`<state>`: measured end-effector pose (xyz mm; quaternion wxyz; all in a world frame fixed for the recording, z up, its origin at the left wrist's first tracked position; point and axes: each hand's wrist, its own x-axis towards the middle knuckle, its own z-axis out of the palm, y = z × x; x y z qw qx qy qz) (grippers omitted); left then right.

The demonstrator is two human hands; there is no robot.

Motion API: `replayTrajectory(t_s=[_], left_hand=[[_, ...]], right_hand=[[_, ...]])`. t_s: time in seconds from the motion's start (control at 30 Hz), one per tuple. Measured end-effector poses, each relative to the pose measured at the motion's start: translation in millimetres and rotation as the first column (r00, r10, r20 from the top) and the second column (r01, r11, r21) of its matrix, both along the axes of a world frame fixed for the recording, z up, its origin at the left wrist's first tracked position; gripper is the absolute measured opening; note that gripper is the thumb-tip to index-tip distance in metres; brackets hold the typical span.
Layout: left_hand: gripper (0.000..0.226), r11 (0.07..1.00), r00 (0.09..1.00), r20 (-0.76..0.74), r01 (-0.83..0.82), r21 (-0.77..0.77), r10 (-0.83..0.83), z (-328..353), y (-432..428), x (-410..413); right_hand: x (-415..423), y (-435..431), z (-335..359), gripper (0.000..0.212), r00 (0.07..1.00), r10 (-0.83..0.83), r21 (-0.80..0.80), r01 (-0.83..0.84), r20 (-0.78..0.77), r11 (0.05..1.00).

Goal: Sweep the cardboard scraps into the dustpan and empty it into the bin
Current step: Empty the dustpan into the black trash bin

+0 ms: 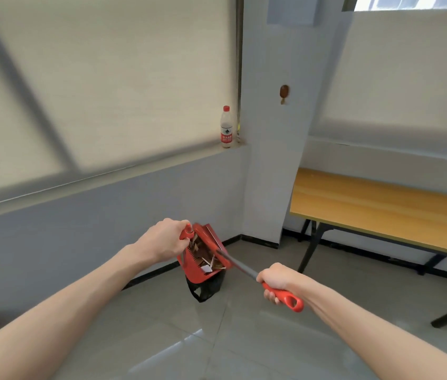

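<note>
The left hand point(166, 239) grips the dustpan point(203, 253) handle, holding the pan tipped, mouth down toward 5 o'clock, directly over the black-lined bin point(207, 287); the scraps point(205, 256) sit inside the pan, bunched near its lower lip, not yet in the bin as far as shows; the right hand point(278, 281) is closed on the brush point(244, 266) handle, whose long axis runs from 4 to 10 o'clock into the pan; the bin's contents are hidden.

water bottle point(226, 127), red label, white print too blurred to read
</note>
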<state>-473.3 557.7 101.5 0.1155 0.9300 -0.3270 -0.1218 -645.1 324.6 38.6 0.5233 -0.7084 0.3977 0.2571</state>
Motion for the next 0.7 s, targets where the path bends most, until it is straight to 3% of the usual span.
replayTrajectory(t_s=[0.4, 0.7], left_hand=[[0.033, 0.955, 0.969, 0.141, 0.165, 0.247, -0.204, -74.7, -1.0, 81.4], [0.025, 0.845, 0.906, 0.118, 0.323, 0.426, -0.406, -109.4, -33.6, 91.3]], right_hand=[[79.1, 37.9, -64.9, 0.017, 0.99, -0.142, 0.087, 0.142, -0.007, 0.986], [89.2, 16.2, -103.2, 0.017, 0.978, -0.201, 0.119, 0.207, -0.06, 0.971]])
